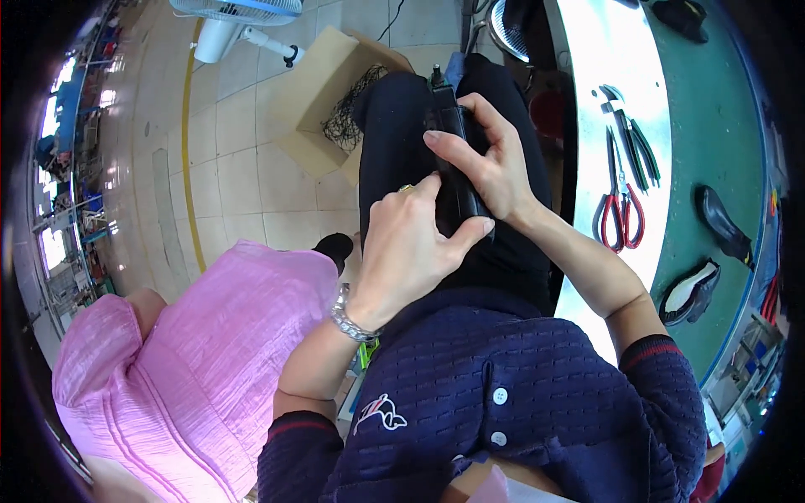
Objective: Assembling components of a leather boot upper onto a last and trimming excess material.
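Over my lap I hold a long, glossy black object (461, 194) lengthwise, with a small metal tip at its far end. Its exact kind I cannot make out, as my fingers cover much of it. My right hand (496, 168) wraps its right side, the thumb laid across the top. At the near end, my left hand (404, 243) grips from the left, its thumb pressed on the end closest to me. A ring and a metal bracelet are on my left hand and wrist.
Red-handled scissors (620, 222) and black strips (641, 155) lie on the bright table (608, 50) at right. Black shoes (721, 220) rest on green surface beyond. A cardboard box (302, 101) holds tangled black cords, near a fan (220, 38). A person in pink (226, 335) sits left.
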Tool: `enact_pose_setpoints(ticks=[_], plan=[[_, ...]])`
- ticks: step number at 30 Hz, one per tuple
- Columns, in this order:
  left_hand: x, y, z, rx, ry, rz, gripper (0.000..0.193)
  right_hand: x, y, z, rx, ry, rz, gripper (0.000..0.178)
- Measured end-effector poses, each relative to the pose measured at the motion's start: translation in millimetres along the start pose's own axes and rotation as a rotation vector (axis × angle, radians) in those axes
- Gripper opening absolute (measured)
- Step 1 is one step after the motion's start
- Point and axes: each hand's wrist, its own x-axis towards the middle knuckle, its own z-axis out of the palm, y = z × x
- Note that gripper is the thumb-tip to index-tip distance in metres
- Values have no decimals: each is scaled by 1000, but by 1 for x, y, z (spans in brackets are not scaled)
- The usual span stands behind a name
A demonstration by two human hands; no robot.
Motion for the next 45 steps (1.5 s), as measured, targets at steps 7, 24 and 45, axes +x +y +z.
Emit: enact_pose_setpoints(ticks=[7, 24, 45], plan=[[16, -48, 45, -204, 223, 357, 117, 20, -5, -19, 193, -21, 63, 29], [94, -15, 18, -725, -18, 700, 123, 28, -61, -103, 110, -77, -265, 47], [149, 38, -7, -437, -512, 516, 76, -52, -24, -306, -324, 1253, -159, 62]])
